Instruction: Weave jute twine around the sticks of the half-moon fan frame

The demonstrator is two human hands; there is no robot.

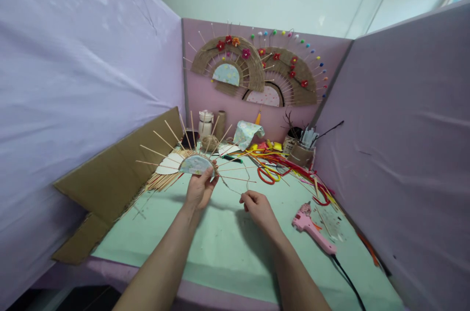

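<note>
My left hand [201, 186] pinches the right end of a small half-round piece [195, 164] covered in pale blue patterned cloth. Thin wooden sticks fan out from its curved edge, and the whole piece is held above the table. A thin twine [232, 188] runs from the fan's right side to my right hand [254, 202], whose fingers are closed on it. The twine also loops up toward the back of the table. A ball of twine [210, 143] sits behind the fan.
A pink glue gun [314, 228] with a black cord lies at right. Scissors [268, 175], coloured strips and jars [205, 125] stand or lie behind. Cardboard [121, 179] leans at left. Two decorated fans [227, 56] hang on the back panel.
</note>
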